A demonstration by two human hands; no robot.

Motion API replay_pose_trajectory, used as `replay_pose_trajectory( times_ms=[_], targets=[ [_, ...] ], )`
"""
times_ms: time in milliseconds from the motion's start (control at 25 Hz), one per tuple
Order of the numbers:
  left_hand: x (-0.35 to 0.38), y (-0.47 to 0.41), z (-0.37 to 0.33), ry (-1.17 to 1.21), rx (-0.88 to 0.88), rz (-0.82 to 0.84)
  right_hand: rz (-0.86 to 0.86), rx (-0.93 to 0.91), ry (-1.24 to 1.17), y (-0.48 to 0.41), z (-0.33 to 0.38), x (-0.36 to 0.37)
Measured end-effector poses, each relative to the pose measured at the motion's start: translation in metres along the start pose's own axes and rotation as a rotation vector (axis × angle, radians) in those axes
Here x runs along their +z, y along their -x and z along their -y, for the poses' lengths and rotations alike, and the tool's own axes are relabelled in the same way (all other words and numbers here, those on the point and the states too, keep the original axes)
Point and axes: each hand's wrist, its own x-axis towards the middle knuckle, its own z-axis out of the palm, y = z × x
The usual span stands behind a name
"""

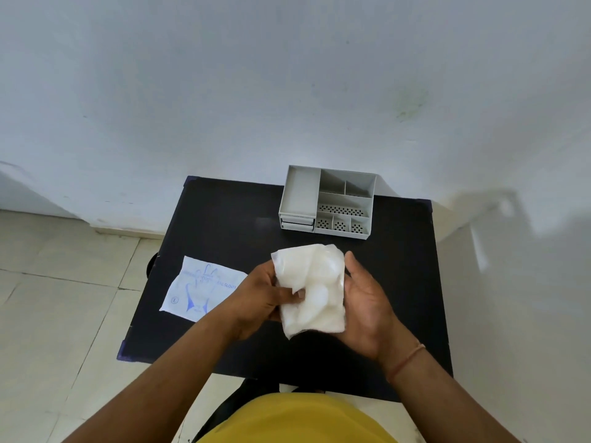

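A white, crumpled paper packet (pixel 315 282) with something pale folded inside is held above the black table (pixel 224 225). My left hand (pixel 262 295) pinches its left edge, thumb on top at the packet's middle. My right hand (pixel 364 302) cups the packet's right side, palm turned up and fingers behind it. A flat white wrapper (pixel 201 289) printed with a blue glove outline lies on the table to the left of my left hand.
A grey plastic organiser (pixel 327 203) with several compartments, some perforated, and a small drawer stands at the table's far edge by the white wall. Pale tiled floor lies to the left. My yellow shirt shows at the bottom.
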Motion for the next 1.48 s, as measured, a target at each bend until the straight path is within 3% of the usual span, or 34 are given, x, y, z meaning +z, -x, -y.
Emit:
replay_pose_trajectory(
  times_ms=[160, 320, 480, 600, 680, 840, 1080, 1200, 1400, 1480],
  targets=[
    [-0.012, -0.007, -0.01, -0.051, -0.04, 0.027, -0.235, -0.198, 0.272, -0.022, -0.004, 0.014],
    [-0.026, -0.01, -0.02, 0.068, -0.07, 0.103, -0.274, -0.246, 0.395, -0.032, -0.004, 0.025],
    [-0.032, -0.024, -0.012, -0.021, -0.009, -0.029, -0.353, -0.289, 0.504, -0.048, -0.008, 0.028],
    [-0.037, -0.033, -0.005, -0.071, 0.03, -0.091, -0.305, -0.272, 0.453, -0.052, -0.006, 0.027],
    [-0.043, -0.037, -0.004, -0.105, 0.048, -0.1, -0.229, -0.188, 0.28, -0.048, 0.0, 0.029],
    [-0.053, -0.043, -0.008, -0.128, -0.007, 0.002, -0.15, -0.029, 0.007, -0.051, 0.012, 0.028],
    [-0.047, -0.053, -0.009, -0.06, -0.012, 0.041, -0.407, -0.174, 0.362, -0.076, -0.004, 0.023],
    [-0.048, -0.058, -0.01, -0.052, -0.032, -0.023, -0.407, -0.214, 0.371, -0.082, -0.007, 0.022],
    [-0.073, -0.07, -0.041, -0.287, -0.138, 0.088, -0.466, -0.28, 0.367, -0.096, -0.002, 0.016],
    [-0.091, -0.085, -0.057, -0.238, -0.189, 0.066, -0.461, -0.296, 0.333, -0.101, 0.001, 0.011]
  ],
)
